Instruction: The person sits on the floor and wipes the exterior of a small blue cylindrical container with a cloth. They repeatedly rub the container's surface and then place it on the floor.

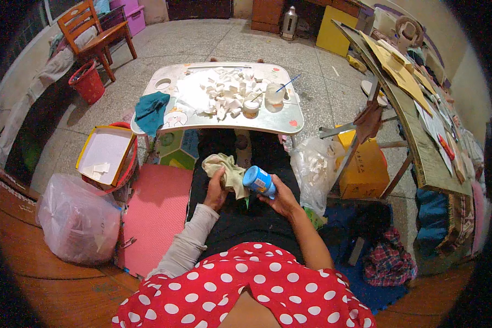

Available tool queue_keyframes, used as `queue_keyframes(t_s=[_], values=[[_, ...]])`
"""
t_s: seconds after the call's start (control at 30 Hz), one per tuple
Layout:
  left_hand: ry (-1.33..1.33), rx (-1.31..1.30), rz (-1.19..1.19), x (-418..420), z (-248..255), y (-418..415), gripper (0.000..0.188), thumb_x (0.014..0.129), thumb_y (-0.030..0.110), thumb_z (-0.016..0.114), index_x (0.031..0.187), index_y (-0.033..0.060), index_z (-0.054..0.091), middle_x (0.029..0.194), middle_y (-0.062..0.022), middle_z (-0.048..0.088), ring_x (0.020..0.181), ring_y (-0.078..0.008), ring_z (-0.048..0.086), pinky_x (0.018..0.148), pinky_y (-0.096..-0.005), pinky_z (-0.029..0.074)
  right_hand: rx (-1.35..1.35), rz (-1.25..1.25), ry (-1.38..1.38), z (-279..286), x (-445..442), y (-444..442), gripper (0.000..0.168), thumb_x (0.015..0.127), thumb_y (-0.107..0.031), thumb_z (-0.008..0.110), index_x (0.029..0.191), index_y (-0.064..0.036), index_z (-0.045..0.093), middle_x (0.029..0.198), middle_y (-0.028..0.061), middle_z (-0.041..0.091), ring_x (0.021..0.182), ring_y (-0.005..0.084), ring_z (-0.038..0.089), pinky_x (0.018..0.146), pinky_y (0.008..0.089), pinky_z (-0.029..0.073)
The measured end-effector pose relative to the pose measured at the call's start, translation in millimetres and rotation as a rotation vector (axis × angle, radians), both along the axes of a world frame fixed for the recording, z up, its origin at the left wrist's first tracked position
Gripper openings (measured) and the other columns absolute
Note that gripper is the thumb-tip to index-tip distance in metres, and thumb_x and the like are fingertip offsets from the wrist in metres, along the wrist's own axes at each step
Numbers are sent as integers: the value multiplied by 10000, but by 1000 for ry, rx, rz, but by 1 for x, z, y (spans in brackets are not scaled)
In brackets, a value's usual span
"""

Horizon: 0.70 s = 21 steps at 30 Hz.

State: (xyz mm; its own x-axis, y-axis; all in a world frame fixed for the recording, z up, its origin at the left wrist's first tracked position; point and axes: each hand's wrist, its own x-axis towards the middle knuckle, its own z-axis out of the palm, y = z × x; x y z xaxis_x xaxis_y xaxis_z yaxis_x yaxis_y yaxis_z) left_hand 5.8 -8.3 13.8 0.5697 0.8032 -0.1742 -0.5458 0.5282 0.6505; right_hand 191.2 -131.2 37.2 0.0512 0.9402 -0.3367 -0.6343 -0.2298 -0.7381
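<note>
A crumpled pale cloth is held in my left hand, above my lap. My right hand grips a blue bottle that is tilted, with one round end turned up and towards the cloth. The bottle bears a printed label, and its lower end is partly hidden by my fingers. Before me stands a low folding table with a heap of small whitish pieces. On it too are a small jar with a thin stick and a clear cup with a blue-handled brush.
A teal cloth hangs over the table's left corner. To the left are a shallow box and a stuffed plastic bag. On the right stand a bag of pieces, a cardboard box and a cluttered wooden worktable.
</note>
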Motion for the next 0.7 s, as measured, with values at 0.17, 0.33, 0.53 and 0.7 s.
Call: queue_keyframes(t_s=[0.17, 0.33, 0.53, 0.7], values=[[-10, 154, -215, -17, -10, -5, 508, 795, 165, 558, 1278, 36, 472, 1259, -100, 549, 1128, -254, 555, 960, -394, 462, 45, 2, -110, -12, -3, 3, 392, 974, -437, 432, 1214, -132, 483, 1141, 79, 540, 1001, 223, 554, 813, 400, 515], [442, 461, -309, -10, -6, -10, 539, 811, 90, 612, 1317, 39, 436, 1229, -80, 548, 1123, -201, 537, 984, -333, 419, 1, -2, -66, -14, 5, 1, 363, 962, -442, 452, 1174, -151, 496, 1066, 48, 554, 968, 199, 557, 753, 363, 511], [496, 592, -239, -5, 0, -5, 541, 789, 63, 647, 1293, 36, 452, 1220, -87, 559, 1121, -204, 545, 977, -341, 424, 21, 91, -166, -20, 9, 2, 321, 962, -413, 457, 1139, -150, 506, 1043, 50, 554, 927, 190, 561, 733, 344, 508], [574, 669, 36, 9, -14, -3, 510, 757, 29, 626, 1244, 21, 474, 1147, -82, 588, 1065, -209, 572, 929, -330, 446, 46, 70, -152, -18, 8, 1, 356, 959, -430, 462, 1175, -148, 495, 1071, 68, 551, 920, 204, 567, 737, 342, 512]])
